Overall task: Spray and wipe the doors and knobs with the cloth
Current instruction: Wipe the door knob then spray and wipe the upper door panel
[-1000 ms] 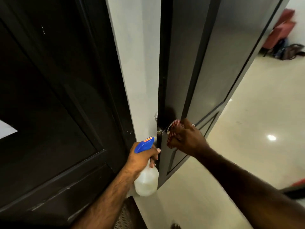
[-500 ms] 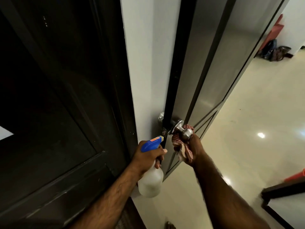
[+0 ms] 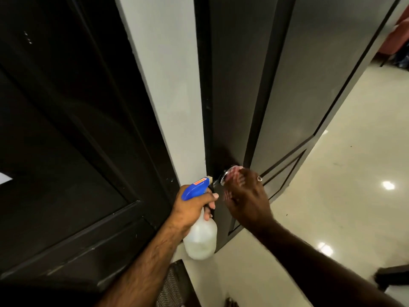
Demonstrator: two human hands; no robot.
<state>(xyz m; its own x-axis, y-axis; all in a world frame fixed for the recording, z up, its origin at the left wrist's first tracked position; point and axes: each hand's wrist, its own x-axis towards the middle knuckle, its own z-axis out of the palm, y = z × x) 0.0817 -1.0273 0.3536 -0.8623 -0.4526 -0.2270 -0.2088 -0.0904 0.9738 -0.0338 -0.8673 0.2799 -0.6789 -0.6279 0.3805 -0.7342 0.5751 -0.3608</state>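
A glossy pale floor [image 3: 345, 196] with light glare; white wall strip [image 3: 174, 85]; reddish furniture [image 3: 398, 38] far right

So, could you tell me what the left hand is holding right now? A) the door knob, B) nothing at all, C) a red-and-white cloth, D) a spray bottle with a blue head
D: the left hand grips the neck of the spray bottle below its blue head, while the right hand presses the cloth over the knob.
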